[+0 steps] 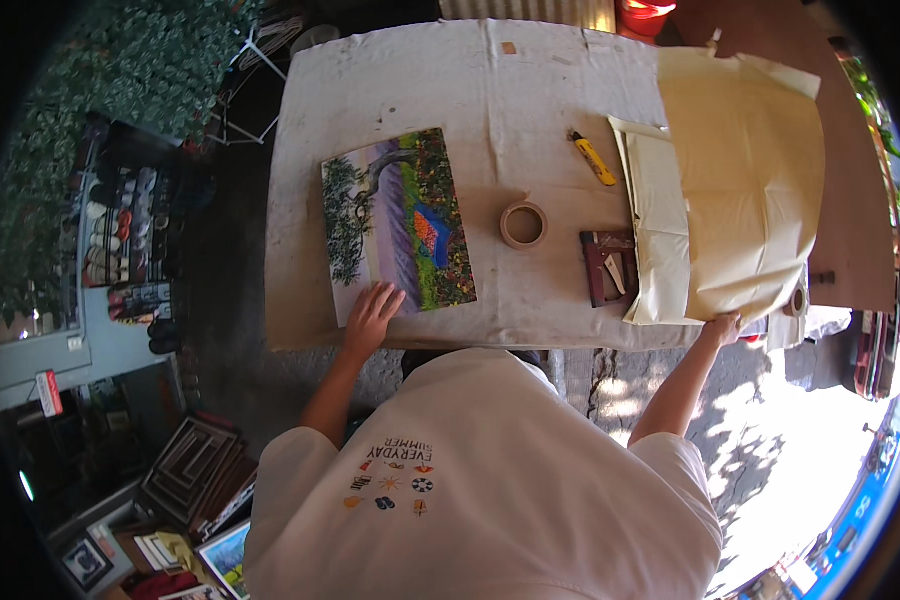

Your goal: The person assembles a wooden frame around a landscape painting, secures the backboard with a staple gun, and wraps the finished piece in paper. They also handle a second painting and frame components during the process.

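Observation:
A colourful landscape painting (432, 190) lies on the cloth-covered table at the left. My left hand (375, 308) rests on its near edge with the fingers stretched out. At the table's right side, my right hand (725, 327) pinches the near edge of a large sheet of brown paper (750, 180). A folded part of paper (660, 240) lies along that sheet's left side. Between painting and paper sit a roll of brown tape (523, 224), a yellow utility knife (592, 158) and a dark red staple gun (610, 270), which the folded paper partly covers.
The pale, stained tablecloth (420, 80) hangs over the near edge, close to my body. Another tape roll (796, 302) is beyond the paper's near right corner. A shoe rack (120, 225) stands left of the table, with picture frames (195, 465) at lower left. A red bucket-like object (646, 16) is behind.

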Motion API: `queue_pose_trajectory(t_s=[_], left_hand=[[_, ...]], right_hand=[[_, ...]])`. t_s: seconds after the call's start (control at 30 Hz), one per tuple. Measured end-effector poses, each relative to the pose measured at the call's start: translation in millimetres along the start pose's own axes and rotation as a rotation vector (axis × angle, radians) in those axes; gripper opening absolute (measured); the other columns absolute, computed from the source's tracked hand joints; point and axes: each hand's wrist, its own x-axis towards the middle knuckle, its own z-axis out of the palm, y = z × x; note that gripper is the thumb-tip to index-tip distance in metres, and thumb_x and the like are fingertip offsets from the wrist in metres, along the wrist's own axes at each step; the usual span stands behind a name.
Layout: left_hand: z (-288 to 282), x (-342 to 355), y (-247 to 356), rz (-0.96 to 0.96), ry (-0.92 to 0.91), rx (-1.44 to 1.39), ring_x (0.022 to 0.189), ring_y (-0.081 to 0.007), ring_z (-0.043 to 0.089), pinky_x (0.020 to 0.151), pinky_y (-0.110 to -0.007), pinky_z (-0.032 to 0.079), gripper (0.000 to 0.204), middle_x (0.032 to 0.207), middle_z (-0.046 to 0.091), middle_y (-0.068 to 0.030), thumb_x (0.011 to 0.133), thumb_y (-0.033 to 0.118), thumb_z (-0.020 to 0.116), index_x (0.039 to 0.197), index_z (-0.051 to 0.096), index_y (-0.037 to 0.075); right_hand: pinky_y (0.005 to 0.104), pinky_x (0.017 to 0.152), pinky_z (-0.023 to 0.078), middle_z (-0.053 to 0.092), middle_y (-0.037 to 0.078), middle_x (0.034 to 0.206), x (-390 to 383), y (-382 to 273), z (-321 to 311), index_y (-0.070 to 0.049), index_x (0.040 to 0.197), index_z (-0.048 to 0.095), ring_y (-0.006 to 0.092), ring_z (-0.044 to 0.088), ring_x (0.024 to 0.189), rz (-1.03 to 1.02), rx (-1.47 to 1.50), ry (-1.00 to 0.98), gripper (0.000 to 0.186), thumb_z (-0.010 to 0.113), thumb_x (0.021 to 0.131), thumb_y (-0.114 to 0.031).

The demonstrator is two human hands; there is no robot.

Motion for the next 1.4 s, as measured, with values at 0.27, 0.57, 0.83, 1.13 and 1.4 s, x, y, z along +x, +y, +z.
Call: queue_pose_trajectory(t_s=[0.27,0.57,0.83,1.13,1.4], left_hand=[[-8,2,32,-0.586,0.0,0.128,0.131,-0.0346,0.046,0.108,-0.049,0.038,0.068,0.144,0.045,-0.013,0.082,0.015,0.069,0.146,0.044,0.01],[41,37,71,-1.587,1.426,-2.193,0.138,-0.0238,0.037,0.115,-0.041,0.026,0.064,0.144,0.045,-0.0077,0.099,0.051,0.052,0.143,0.038,0.007],[58,61,32,-1.317,1.53,-1.65,0.13,-0.0224,0.045,0.111,-0.039,0.032,0.047,0.139,0.051,-0.0048,0.104,0.041,0.046,0.141,0.043,0.011],[-62,-89,-16,-1.418,1.213,-1.653,0.131,-0.0226,0.047,0.11,-0.038,0.035,0.055,0.14,0.053,-0.0061,0.1,0.039,0.056,0.141,0.046,0.004],[-46,-122,-43,-1.531,0.758,-1.561,0.136,-0.0207,0.041,0.115,-0.034,0.028,0.06,0.146,0.049,-0.0071,0.1,0.037,0.057,0.146,0.044,0.001]], right_hand=[[0.0462,0.073,0.06,0.063,0.03,0.107,-11,56,-8,0.011,0.116,0.058,0.0393,0.068,0.092,0.051,-0.316,0.093,0.039,0.054,0.096,-0.022],[0.0363,0.075,0.054,0.06,0.017,0.112,-108,24,21,-0.002,0.121,0.054,0.0247,0.063,0.095,-0.719,-0.571,-0.291,0.032,0.062,0.095,-0.017],[0.0525,0.114,0.029,0.042,0.013,0.147,-311,26,102,-0.013,0.106,0.065,0.0361,0.036,0.138,-1.624,-0.653,-1.433,0.026,0.071,0.085,-0.027],[0.0508,0.098,0.042,0.046,0.01,0.146,-304,-3,208,-0.017,0.103,0.065,0.035,0.047,0.127,-1.808,-0.555,-1.281,0.015,0.058,0.089,-0.014],[0.0495,0.1,0.04,0.052,0.011,0.137,-325,14,316,-0.02,0.122,0.063,0.034,0.048,0.124,-1.643,-0.624,-1.024,0.032,0.064,0.09,-0.02]])
